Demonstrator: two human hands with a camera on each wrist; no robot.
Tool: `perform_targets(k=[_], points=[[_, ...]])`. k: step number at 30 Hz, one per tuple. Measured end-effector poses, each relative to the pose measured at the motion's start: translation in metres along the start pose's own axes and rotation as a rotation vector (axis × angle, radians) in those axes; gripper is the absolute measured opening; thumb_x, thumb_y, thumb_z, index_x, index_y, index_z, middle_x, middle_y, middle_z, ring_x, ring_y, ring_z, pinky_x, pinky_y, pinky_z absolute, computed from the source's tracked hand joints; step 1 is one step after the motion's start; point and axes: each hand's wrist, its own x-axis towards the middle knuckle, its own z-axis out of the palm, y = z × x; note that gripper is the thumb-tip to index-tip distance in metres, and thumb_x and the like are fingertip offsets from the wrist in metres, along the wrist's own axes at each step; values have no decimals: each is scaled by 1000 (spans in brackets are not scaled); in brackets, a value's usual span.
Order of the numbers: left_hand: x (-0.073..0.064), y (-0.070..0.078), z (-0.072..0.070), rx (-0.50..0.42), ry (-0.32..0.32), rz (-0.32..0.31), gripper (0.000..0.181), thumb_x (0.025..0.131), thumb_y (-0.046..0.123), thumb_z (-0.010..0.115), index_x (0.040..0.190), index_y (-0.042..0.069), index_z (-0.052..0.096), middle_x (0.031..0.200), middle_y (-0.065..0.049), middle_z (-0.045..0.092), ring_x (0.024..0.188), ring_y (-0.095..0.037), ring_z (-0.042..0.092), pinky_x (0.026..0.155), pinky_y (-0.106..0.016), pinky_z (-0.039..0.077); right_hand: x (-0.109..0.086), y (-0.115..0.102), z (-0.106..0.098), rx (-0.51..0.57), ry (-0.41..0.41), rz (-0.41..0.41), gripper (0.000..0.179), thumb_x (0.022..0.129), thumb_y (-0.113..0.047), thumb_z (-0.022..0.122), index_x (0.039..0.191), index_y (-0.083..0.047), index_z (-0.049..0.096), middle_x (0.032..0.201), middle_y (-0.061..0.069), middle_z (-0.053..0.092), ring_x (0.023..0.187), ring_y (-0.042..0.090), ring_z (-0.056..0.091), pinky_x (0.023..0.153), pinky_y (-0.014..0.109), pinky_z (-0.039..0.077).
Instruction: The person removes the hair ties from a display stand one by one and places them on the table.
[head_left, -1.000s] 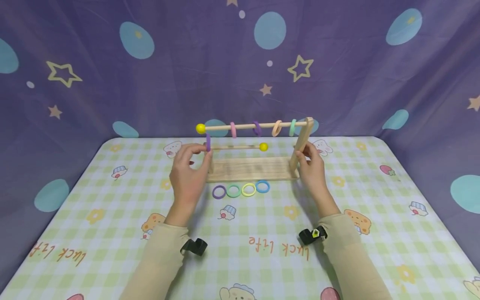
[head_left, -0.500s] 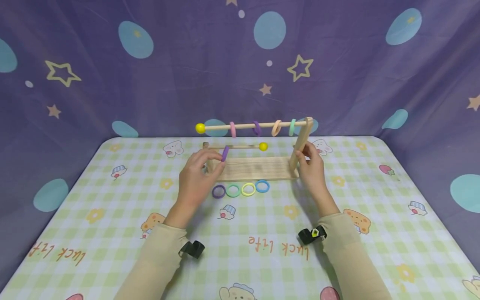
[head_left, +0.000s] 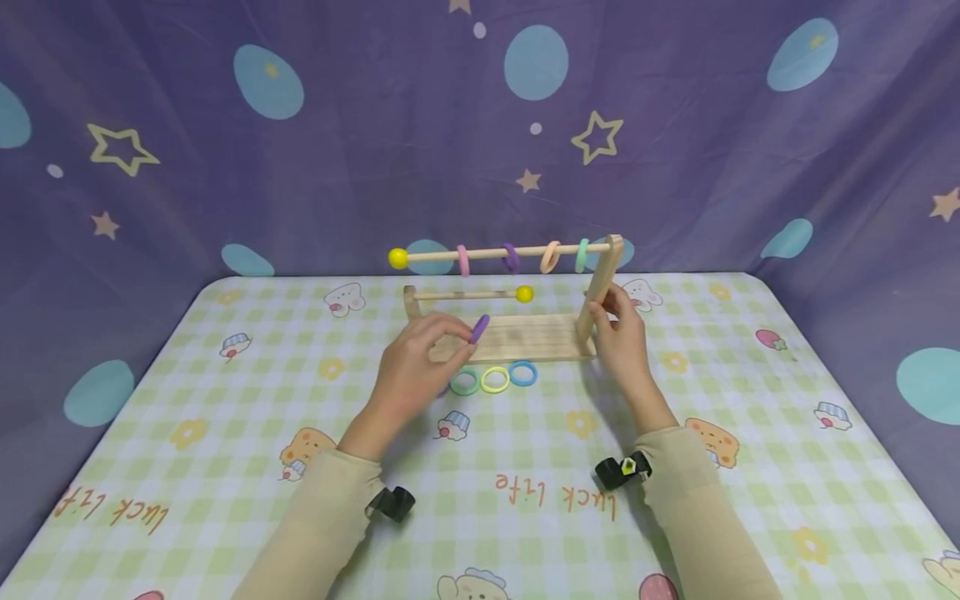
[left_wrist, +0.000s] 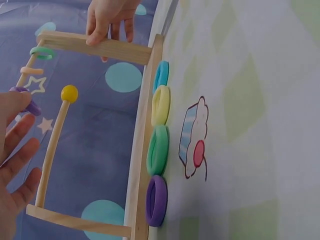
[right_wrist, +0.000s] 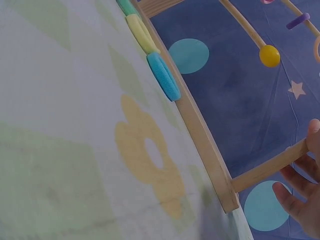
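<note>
Over the worktop (head_left: 540, 546), raised in front of the base board (head_left: 543, 337) on my head feed, I have a slim purple ring (head_left: 480, 328), tilted and nearly edge-on. Along the board's front edge lie a blue ring (left_wrist: 164, 75), a yellow ring (left_wrist: 166, 105), a green ring (left_wrist: 165, 150) and a second purple one (left_wrist: 161, 201), mostly blocked from the head camera by the left hand (head_left: 416, 365). Four more rings (head_left: 512, 260) hang on the upper rod (head_left: 487, 253); the shorter lower rod (head_left: 465, 295) ends in a yellow ball (head_left: 524, 294). I see the left fingers drawn narrow, pinching the slim ring against the thumb; the right hand (head_left: 624, 343) grips the wooden upright (head_left: 600, 287).
</note>
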Motion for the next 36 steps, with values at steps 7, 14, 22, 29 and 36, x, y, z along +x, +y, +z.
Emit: perform_targets(k=[7, 14, 22, 29, 36], points=[[2, 3, 7, -4, -90, 49, 15, 84, 15, 80, 96, 16, 72, 107, 4, 70, 107, -19, 61, 96, -40, 48, 0, 0, 0, 2, 8, 2, 40, 102, -15, 55, 140, -3, 49, 128, 19, 60, 119, 32, 56, 91, 45, 49], [3, 6, 16, 33, -212, 48, 13, 86, 22, 79, 96, 20, 71, 108, 7, 69, 109, -15, 60, 97, -39, 48, 0, -1, -1, -2, 9, 0, 41, 103, -13, 54, 141, -3, 48, 129, 20, 60, 120, 33, 55, 93, 46, 49], [2, 12, 27, 62, -300, 51, 11, 86, 23, 80, 94, 22, 72, 108, 7, 69, 107, -15, 61, 95, -35, 49, 1, -2, -1, 3, 18, -1, 40, 102, -14, 55, 140, -3, 49, 129, 20, 60, 119, 32, 56, 93, 45, 49], [1, 18, 36, 76, -383, 19, 8, 88, 27, 77, 95, 25, 74, 107, 11, 69, 106, -11, 60, 90, -34, 51, 0, -3, -1, -2, 0, 1, 41, 102, -14, 54, 141, -3, 48, 130, 20, 59, 121, 32, 55, 93, 45, 48], [-1, 19, 46, 100, -454, 0, 7, 88, 28, 77, 95, 27, 76, 110, 9, 69, 110, -14, 60, 93, -38, 50, 0, -3, 0, 6, -3, 4, 42, 102, -14, 55, 141, -1, 47, 130, 20, 59, 121, 33, 55, 92, 45, 48]])
